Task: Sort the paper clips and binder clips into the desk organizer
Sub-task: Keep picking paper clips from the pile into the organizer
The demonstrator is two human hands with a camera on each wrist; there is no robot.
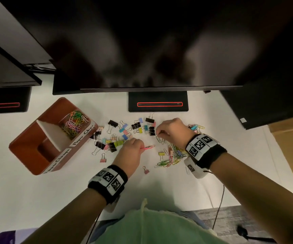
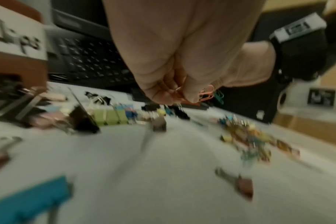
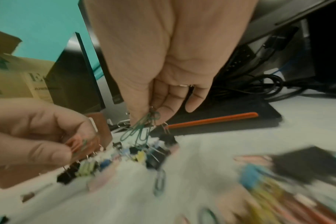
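A brown desk organizer (image 1: 27,148) stands at the left; its far compartment holds coloured paper clips (image 1: 73,124). Loose binder clips (image 1: 115,143) lie spread in the middle of the white desk. A heap of paper clips (image 1: 170,160) lies to the right. My left hand (image 1: 130,152) pinches pink paper clips (image 1: 148,147), which show orange-pink (image 2: 206,94) in the left wrist view. My right hand (image 1: 172,131) hovers beside a black binder clip (image 1: 151,131) and pinches a bunch of green paper clips (image 3: 142,128) that hangs from its fingertips.
A monitor base (image 1: 158,103) with a red outline sits at the back centre, under a dark screen (image 1: 151,50). A second base (image 1: 5,104) is at far left. A cardboard box (image 1: 291,152) stands at the right. A keyboard (image 2: 90,60) shows behind the clips.
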